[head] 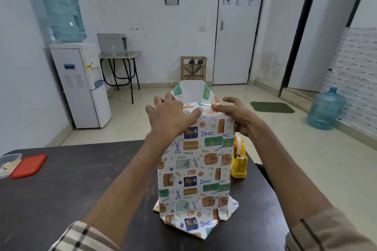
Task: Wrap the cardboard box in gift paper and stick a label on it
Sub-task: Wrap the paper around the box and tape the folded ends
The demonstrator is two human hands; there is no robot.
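The box stands upright on the dark table (pixel 81 179), fully covered by patterned gift paper (pixel 193 169), so no cardboard shows. Loose paper splays out at its base, and a far flap (pixel 191 91) sticks up with its white inside facing me. My left hand (pixel 169 116) lies flat on the folded paper at the box's top, thumb pressing the fold. My right hand (pixel 236 116) grips the top right edge of the paper, thumb pinching the fold next to my left thumb. No label is in view.
A yellow tape dispenser (pixel 239 161) stands right behind the box on the right. A clear plastic container (pixel 8 164) and its red lid (pixel 29 166) lie at the table's left edge. Beyond are a water dispenser (pixel 81 85) and a water jug (pixel 324 109) on the floor.
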